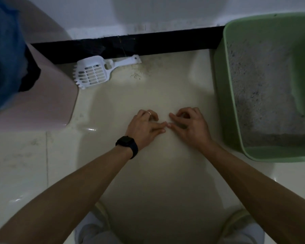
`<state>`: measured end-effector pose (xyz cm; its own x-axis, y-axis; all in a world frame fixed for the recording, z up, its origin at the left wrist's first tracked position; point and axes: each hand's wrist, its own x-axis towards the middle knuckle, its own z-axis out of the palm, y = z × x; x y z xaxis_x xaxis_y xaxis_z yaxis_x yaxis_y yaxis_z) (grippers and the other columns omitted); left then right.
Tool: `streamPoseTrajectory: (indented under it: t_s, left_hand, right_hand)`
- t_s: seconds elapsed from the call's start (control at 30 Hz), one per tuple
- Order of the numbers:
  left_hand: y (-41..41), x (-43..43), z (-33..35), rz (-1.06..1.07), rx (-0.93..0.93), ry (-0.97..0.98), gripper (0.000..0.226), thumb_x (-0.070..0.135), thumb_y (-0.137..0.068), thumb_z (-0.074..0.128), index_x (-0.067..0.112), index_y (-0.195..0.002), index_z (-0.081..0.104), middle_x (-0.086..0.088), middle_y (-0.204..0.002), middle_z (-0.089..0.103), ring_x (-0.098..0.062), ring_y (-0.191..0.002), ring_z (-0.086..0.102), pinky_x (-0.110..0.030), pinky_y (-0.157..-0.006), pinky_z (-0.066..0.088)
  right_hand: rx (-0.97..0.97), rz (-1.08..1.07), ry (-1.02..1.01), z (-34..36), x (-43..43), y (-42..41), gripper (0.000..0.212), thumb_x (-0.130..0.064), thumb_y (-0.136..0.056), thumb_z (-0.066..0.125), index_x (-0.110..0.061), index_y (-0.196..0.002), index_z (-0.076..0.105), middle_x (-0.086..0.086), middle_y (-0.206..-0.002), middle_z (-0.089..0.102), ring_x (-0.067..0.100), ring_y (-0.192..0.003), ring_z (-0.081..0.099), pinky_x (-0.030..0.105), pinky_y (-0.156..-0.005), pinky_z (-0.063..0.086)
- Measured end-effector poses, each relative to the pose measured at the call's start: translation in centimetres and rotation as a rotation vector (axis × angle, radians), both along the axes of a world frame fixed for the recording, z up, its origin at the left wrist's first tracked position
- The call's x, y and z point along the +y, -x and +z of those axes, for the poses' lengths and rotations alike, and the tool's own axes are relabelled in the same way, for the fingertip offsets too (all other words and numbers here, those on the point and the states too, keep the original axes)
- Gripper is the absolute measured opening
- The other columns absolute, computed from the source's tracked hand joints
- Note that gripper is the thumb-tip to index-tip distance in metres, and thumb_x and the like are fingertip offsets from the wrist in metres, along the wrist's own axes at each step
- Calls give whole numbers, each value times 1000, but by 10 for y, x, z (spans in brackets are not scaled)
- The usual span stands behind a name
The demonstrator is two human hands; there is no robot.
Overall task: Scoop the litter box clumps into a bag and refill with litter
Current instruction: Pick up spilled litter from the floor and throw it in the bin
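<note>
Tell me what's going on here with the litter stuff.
A person crouches over the floor with the left hand and right hand meeting at the fingertips. It is too dim to tell if they pinch anything. The white scoop lies untouched by the wall. The green litter box, holding grey litter, stands to the right, and a pink bin with a blue bag to the left.

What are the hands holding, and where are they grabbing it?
Nothing I can see. The left hand and right hand touch fingertips near the floor; something tiny between them cannot be ruled out.
</note>
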<state>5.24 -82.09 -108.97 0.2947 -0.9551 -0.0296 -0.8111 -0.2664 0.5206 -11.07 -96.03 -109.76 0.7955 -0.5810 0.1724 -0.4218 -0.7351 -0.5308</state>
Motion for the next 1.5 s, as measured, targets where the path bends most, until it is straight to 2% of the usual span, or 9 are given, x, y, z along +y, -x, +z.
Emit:
streamPoseTrajectory:
  t_s: [0.07, 0.17, 0.7, 0.93, 1.0, 1.07, 1.2, 1.33, 1.5]
  left_hand:
    - [9, 5, -7, 18, 14, 113, 17, 40, -85, 69, 31, -96, 78, 1, -92, 65, -23, -87, 51, -30, -64, 52]
    - [10, 4, -5, 25, -1, 153, 29, 45, -87, 57, 28, -91, 80, 4, -83, 66, -14, -84, 45, -23, -56, 47]
    - [-5, 6, -1, -217, -115, 145, 6, 13, -78, 81, 16, -82, 77, -3, -83, 69, -26, -71, 62, -24, -54, 49]
    - [7, 5, 0, -343, -254, -20, 1, 3, -82, 64, 3, -81, 65, -15, -75, 61, -30, -66, 58, -33, -50, 50]
    - [11, 5, -4, -353, -267, -78, 26, 12, -88, 41, 2, -78, 63, -16, -71, 59, -30, -61, 57, -33, -48, 48]
    - [18, 2, 0, -314, -257, -121, 34, 15, -92, 34, 0, -81, 62, -18, -76, 59, -32, -66, 58, -34, -52, 49]
    - [10, -9, 24, -173, -184, -324, 28, 22, -105, 37, 3, -113, 56, -15, -114, 55, -29, -108, 49, -37, -87, 43]
    - [-27, -26, 94, 69, 12, -95, 26, 29, -102, 47, 9, -106, 63, -9, -106, 60, -24, -99, 53, -36, -86, 45]
    - [-91, -22, 239, 232, -90, 236, 15, 26, -97, 57, 15, -94, 67, 7, -89, 55, -12, -80, 50, -16, -71, 29]
  right_hand:
    - [-52, 4, 6, -5, 7, 1, 25, -40, -87, 71, -21, -101, 79, -1, -95, 67, 23, -83, 54, 33, -69, 50]
    - [-79, -11, 19, -8, 17, 1, 17, -30, -87, 73, -16, -95, 80, 0, -89, 70, 23, -82, 57, 32, -69, 51]
    - [11, 66, 67, 2, 16, 47, 12, -20, -89, 71, -9, -90, 77, 7, -90, 68, 27, -83, 58, 32, -75, 49]
    - [240, 8, 94, 1, 39, 52, 10, -15, -91, 64, -5, -91, 64, 15, -87, 59, 35, -85, 55, 37, -65, 52]
    - [251, 6, 140, -1, 40, 53, 18, -19, -94, 54, -4, -88, 62, 16, -82, 57, 35, -79, 55, 39, -62, 51]
    - [278, 15, 177, -4, 41, 52, 27, -23, -97, 45, -5, -84, 60, 14, -77, 54, 33, -74, 53, 41, -61, 49]
    - [377, -71, -3, 13, 38, 30, 33, -26, -98, 38, -4, -83, 59, 16, -79, 56, 35, -75, 56, 39, -70, 39]
    - [162, -260, -399, 76, 13, -26, 23, -25, -100, 49, -6, -93, 60, 13, -92, 64, 30, -89, 58, 32, -74, 36]
    - [-138, -96, -423, 206, -2, -116, 20, -33, -101, 46, -17, -93, 55, -12, -77, 56, 2, -68, 52, 23, -60, 30]
